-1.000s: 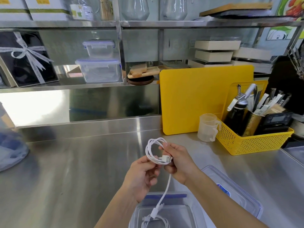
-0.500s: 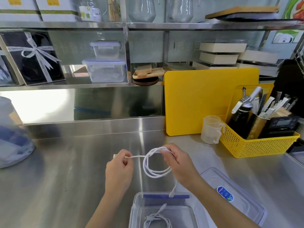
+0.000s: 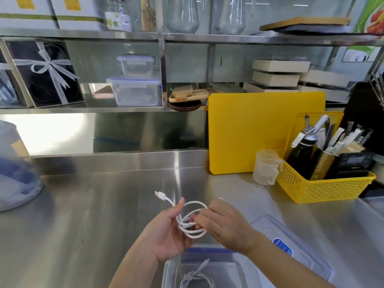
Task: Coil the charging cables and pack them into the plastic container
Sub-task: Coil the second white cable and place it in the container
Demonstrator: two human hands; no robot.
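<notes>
Nearest, the clear plastic container [image 3: 172, 273] already holds one coiled cable [image 3: 196, 280]. Above it the left hand [image 3: 166, 233], half a second ago pulling the white charging cable [image 3: 192, 223] taut leftward, has closed in; the right hand [image 3: 224, 225] pinches the loops, left fingers loosely curled. The connector [image 3: 160, 195] now pokes free beyond, so tucking it likely finishes this coil.

2 bare forearms, hands; no sleeves visible.

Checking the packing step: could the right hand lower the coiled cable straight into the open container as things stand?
Probably yes. The right hand holds the white cable coil with the left hand, right above the plastic container. It is open, its lid lies aside, and only one coiled cable lies inside.
</notes>
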